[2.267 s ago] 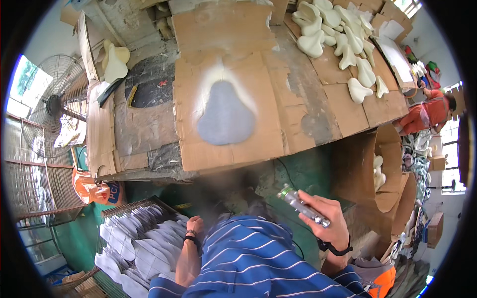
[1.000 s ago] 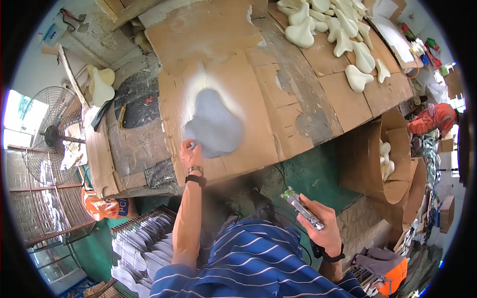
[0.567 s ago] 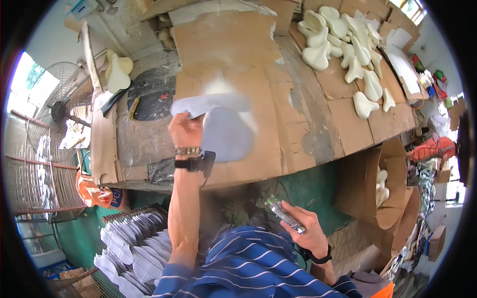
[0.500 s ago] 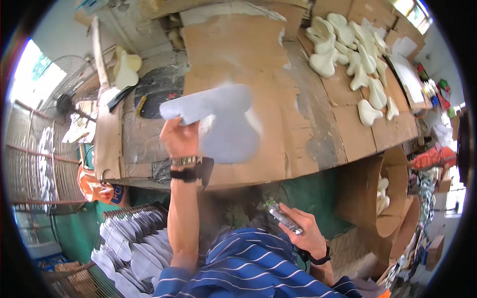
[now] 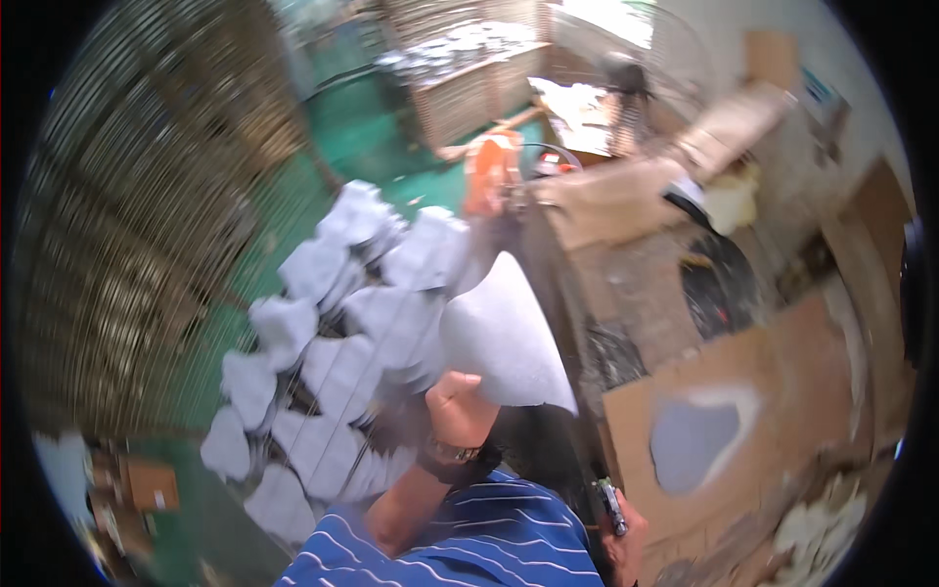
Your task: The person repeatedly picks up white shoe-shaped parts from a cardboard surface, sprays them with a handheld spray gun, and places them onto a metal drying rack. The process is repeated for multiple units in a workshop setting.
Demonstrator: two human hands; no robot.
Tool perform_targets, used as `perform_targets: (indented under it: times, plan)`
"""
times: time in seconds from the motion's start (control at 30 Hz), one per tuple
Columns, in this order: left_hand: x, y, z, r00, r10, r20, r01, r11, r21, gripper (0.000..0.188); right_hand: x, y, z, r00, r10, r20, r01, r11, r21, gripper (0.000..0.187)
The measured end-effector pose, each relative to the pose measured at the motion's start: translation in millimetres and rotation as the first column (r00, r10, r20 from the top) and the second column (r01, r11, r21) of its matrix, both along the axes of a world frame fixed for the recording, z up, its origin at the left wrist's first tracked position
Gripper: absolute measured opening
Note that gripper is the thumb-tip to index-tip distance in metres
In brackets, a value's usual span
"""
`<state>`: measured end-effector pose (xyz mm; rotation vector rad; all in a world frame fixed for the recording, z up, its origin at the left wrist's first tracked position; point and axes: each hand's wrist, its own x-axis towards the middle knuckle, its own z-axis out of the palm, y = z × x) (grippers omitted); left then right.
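My left hand (image 5: 460,413) is closed on a light grey, saddle-shaped sheet (image 5: 507,338), gripping it by its near edge. The sheet is up in the air, between the table's edge and several grey saddle-shaped sheets (image 5: 337,377) laid in overlapping rows on a wire rack at the left. At the lower right, my right hand (image 5: 629,538) is wrapped round a silver metal tool (image 5: 611,504) that looks like a spray gun; its lower part is hidden. Another grey saddle-shaped sheet (image 5: 683,448) lies on the cardboard (image 5: 631,416) of the table, with a whitish patch along its right side.
Tall wire racks (image 5: 127,225) stand at the left above a green floor (image 5: 284,210). An orange bag (image 5: 489,176) is by the table's far corner, with a fan (image 5: 626,78) beyond. Cream saddle forms (image 5: 822,533), blurred, lie at the lower right.
My view has swung left toward the rack. My left hand has carried its sheet off from above the table, while the other sheet stays on the cardboard. My right hand keeps the metal tool.
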<state>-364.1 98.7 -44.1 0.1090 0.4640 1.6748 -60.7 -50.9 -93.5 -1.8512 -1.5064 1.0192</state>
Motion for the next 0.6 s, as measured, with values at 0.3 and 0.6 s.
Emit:
perform_targets:
  times: [0.3,0.6]
  plan:
    - [-177.8,-141.3,11.0,0.559,0.801,-0.214,-0.824,0.566,-0.035,0.059,-66.2,67.3,19.7,0.901,0.318,-0.295,-0.412,0.840,-0.352,0.039]
    - [-418.4,-293.7,-22.0,0.027,0.965,-0.261,-0.975,0.084,0.208,0.025,-133.8,107.5,5.7,0.754,0.653,-0.067,-0.652,0.734,-0.191,0.053]
